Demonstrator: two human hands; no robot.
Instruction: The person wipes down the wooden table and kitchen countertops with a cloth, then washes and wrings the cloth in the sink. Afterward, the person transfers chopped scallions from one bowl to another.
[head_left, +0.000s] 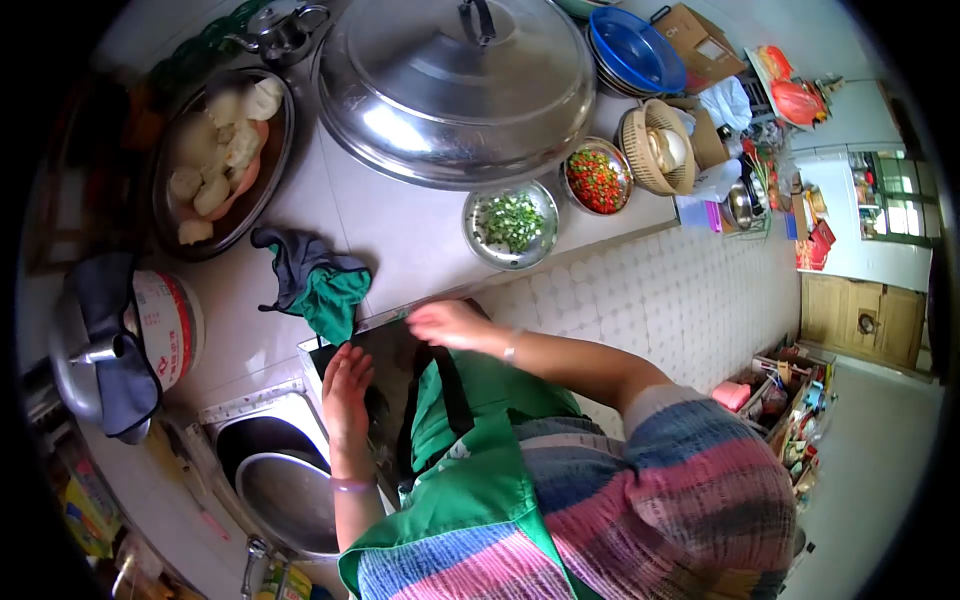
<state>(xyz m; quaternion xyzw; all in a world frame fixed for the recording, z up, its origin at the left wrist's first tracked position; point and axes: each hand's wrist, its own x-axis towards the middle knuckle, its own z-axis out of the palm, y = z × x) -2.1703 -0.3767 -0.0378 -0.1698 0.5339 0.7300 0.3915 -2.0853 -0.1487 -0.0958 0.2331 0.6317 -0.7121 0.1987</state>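
My left hand (347, 388) is raised in front of the counter edge beside the sink. Its fingers are stretched out, with nothing in them. Farther right, my right hand (452, 325) hovers by the counter edge with its fingers loosely bent and apart, holding nothing that I can see. Just beyond my left fingertips, a crumpled green and grey cloth (335, 290) lies on the counter and reaches its edge. Below my hands are a green apron (470, 490) on my body and a dark recess that I cannot make out.
A large lidded steel pan (400, 130) stands on the counter (395, 235). Near it are bowls of chopped greens (512, 222) and chopped red peppers (597, 180). At left are a tray (275, 185) of pale dough pieces and a white bucket (165, 330). The sink (235, 415) holds a metal basin (290, 500).
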